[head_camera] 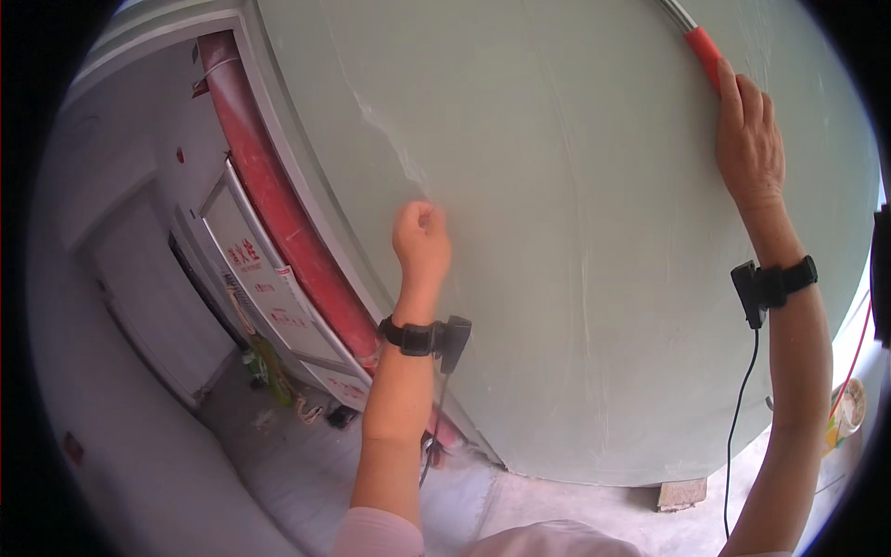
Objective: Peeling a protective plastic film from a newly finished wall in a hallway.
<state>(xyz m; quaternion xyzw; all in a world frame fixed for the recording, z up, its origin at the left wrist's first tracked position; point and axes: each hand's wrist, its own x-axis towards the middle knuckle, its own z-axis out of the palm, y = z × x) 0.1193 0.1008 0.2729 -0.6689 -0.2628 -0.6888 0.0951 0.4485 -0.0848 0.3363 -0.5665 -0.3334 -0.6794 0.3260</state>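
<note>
At the upper right, my right hand is closed around the red handle of a tool with a metal shaft; the tool's far end is out of the picture. My left hand is curled in front of the pale green panel, near a wrinkle in its surface. A small opening shows between its fingers, and nothing is seen in them. Both wrists wear black straps with small cabled devices. Long creases run down the panel, which looks covered by a clear film.
Left of the panel, a doorway frame opens on a red pipe and a fire hydrant cabinet. A wooden block lies under the panel's lower edge. A bucket stands at the far right, beside a red cable.
</note>
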